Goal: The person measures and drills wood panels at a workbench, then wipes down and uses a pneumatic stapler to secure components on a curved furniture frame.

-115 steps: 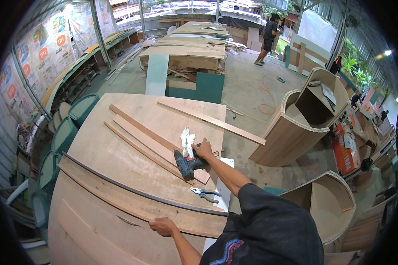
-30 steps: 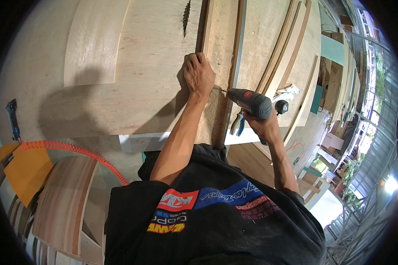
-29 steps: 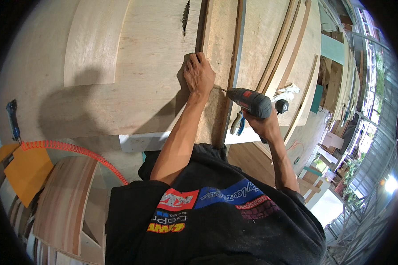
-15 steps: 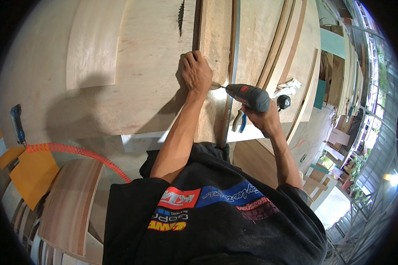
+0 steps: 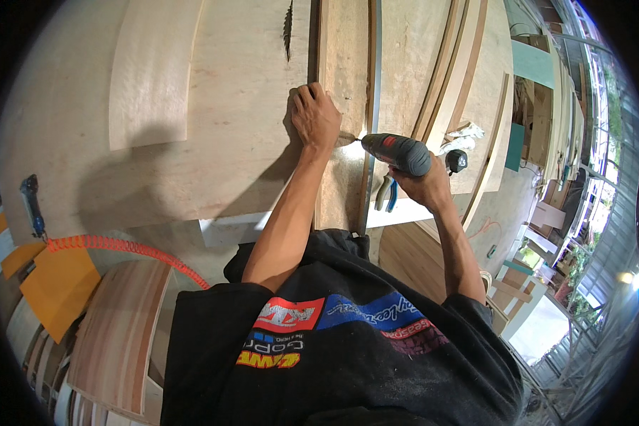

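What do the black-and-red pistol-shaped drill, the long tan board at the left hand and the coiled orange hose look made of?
Black-and-red pistol-shaped drill: likely moulded plastic casing, mostly matte, judging by its ridged rear.
Long tan board: wood or wood-based panel, seemingly unfinished; its face is blotchy.
Coiled orange hose: probably flexible plastic, given its regular springy coils; finish unclear.

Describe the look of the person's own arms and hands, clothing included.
The left hand and right hand are bare, without gloves. Both forearms are uncovered below the short black sleeves of a T-shirt printed in red, blue and yellow.
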`<state>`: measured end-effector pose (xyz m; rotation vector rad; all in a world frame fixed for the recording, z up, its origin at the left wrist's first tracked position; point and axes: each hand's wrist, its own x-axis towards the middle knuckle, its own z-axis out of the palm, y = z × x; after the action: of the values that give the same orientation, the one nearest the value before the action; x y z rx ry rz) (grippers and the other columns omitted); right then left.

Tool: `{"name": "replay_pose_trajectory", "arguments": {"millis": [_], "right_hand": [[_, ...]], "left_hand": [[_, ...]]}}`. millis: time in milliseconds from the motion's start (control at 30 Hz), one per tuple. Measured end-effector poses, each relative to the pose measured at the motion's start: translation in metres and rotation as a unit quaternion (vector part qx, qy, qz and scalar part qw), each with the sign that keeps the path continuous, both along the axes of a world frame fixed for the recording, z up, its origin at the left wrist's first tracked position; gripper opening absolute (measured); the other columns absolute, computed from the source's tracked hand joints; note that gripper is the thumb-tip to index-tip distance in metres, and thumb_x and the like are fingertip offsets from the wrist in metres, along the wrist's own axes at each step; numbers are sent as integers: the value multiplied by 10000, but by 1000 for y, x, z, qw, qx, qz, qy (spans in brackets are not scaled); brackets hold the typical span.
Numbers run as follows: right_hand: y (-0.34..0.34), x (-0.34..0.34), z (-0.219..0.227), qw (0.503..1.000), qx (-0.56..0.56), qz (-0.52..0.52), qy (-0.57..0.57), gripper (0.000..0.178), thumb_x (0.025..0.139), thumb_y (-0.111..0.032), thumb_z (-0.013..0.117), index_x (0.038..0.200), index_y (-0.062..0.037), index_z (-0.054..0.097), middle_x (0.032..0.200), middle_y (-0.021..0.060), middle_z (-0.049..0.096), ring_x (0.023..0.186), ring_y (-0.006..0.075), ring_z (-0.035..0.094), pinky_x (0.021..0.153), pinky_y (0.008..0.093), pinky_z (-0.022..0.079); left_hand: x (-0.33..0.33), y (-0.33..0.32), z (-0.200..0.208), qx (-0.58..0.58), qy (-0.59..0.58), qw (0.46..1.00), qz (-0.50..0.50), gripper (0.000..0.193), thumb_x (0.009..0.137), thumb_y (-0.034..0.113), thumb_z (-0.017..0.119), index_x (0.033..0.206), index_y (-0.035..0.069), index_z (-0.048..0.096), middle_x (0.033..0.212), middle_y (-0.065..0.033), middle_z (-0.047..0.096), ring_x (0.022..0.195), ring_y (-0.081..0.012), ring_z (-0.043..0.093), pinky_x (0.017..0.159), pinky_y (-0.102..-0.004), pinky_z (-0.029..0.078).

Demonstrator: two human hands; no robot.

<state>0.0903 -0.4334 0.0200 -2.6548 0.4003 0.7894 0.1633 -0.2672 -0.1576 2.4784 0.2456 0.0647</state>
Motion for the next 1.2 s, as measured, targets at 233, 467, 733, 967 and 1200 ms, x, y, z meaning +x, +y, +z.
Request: {"name": "replay_pose_trajectory", "arguments": {"millis": [233,467,733,967,1200], "right_hand": [[-16,6,-2,996,21,75,-34,351,765,-287,804,1036,-79,721,927,178,746,881,342,734,795,425,586],[-14,118,31,978,156,-10,-139,330,805,-128,766,1123,-76,696,913,52,714,744,154,651,698,338,548],[-39,382,11,969,153,-29,-191,309,760,-230,783,978,-15,742,841,101,733,699,162,674,648,304,554],[-22,445,-6,979,149,-41,-132,293,759,-203,764,976,-8,747,815,92,742,688,157,675,648,291,557],[-9,441,-7,985,111,-13,-128,289,755,-216,773,963,-15,754,812,97,741,676,153,670,641,289,550]], "left_hand": [[4,0,5,-16,37,999,-4,285,968,203,605,1152,7,509,1121,-196,527,1109,-373,553,812,-545,513],[2,0,7,-9,71,997,-9,296,986,202,584,1187,8,485,1173,-195,508,1137,-371,537,839,-529,512],[2,2,13,-8,42,999,-16,269,986,208,592,1126,-1,495,1123,-211,515,1054,-385,557,839,-511,494],[0,1,5,-36,27,999,6,223,996,217,540,1060,10,487,1049,-209,496,1002,-395,540,798,-541,487],[1,1,3,-34,-6,999,7,228,990,220,549,1059,9,494,1038,-208,496,987,-398,543,776,-538,487]]}}
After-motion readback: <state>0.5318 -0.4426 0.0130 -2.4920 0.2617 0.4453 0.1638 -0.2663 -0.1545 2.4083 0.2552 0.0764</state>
